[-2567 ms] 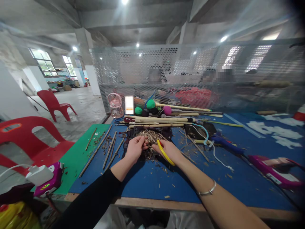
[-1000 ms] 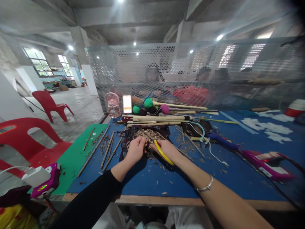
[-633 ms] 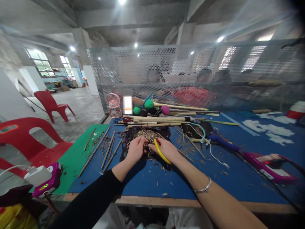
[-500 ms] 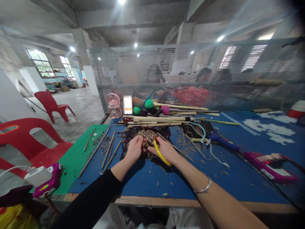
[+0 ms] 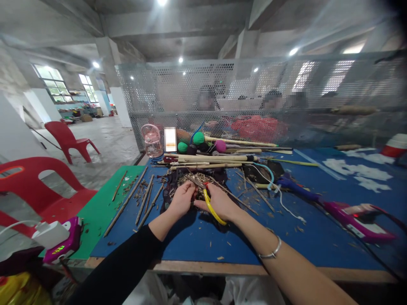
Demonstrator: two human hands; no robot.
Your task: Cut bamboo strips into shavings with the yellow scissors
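Left hand: thumb and fingertips of the left hand (image 5: 182,198) pressed together over the chips; whether anything is between them cannot be told.
Right hand: fingers of the right hand (image 5: 219,201) curled on the scissors (image 5: 210,206), thumb extended toward the left hand.
Scissors: yellow handle at the right palm, blades toward 11 o'clock, near the left fingertips.
Dark cloth (image 5: 167,192): beneath both hands; bears a heap of wood chips (image 5: 186,177).
Loose sticks (image 5: 145,200): 9 o'clock from the hands, on the blue mat (image 5: 190,248).
Pale rods (image 5: 216,159): 12 o'clock, beyond the cloth.
Black sheet (image 5: 275,169): 2 o'clock; scraps on it.
Clear bottle (image 5: 154,147): 11 o'clock, upright, pink top; contents unclear.
Red-and-white container (image 5: 394,146): 2 o'clock, far right; contents hidden.
Yellow bag (image 5: 23,288): 8 o'clock, lower left; contents hidden.
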